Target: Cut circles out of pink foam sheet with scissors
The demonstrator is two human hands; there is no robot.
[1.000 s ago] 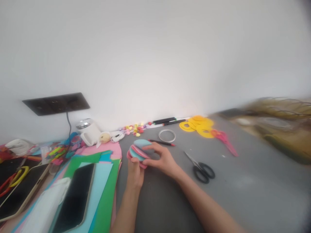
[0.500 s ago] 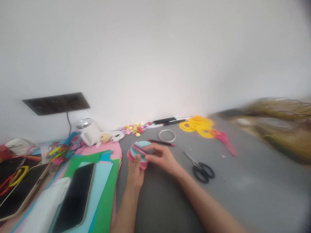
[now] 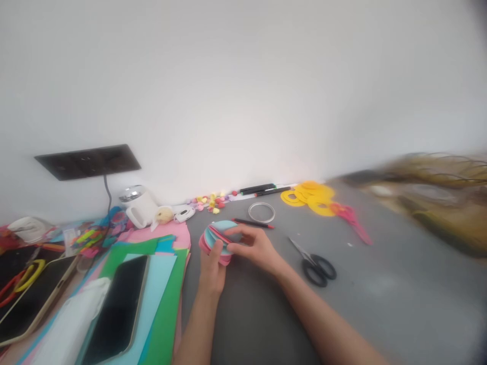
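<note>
A bundle of blue and pink rounded paper pieces (image 3: 213, 236) is held above the grey table. My left hand (image 3: 212, 266) grips it from below, the thumb pressed on its near face. At its right side my right hand (image 3: 253, 247) has thumb and forefinger closed on the edges of the papers, which stand slightly fanned apart. Just behind the hands lie a black pen with red ends (image 3: 253, 223) and a silver ring (image 3: 261, 212). Black-handled scissors (image 3: 314, 263) rest to the right of my right forearm.
Yellow paper rings (image 3: 310, 195) and pink scissors (image 3: 352, 220) lie at the back right. Black pens (image 3: 258, 189) and small colourful beads or paper bits (image 3: 211, 202) line the wall. On the left, a phone (image 3: 117, 309) rests on coloured sheets (image 3: 163, 304), near a white mug (image 3: 140, 208).
Almost nothing differs. My left thumb has shifted very slightly on the papers; both hands keep their hold in the same place.
</note>
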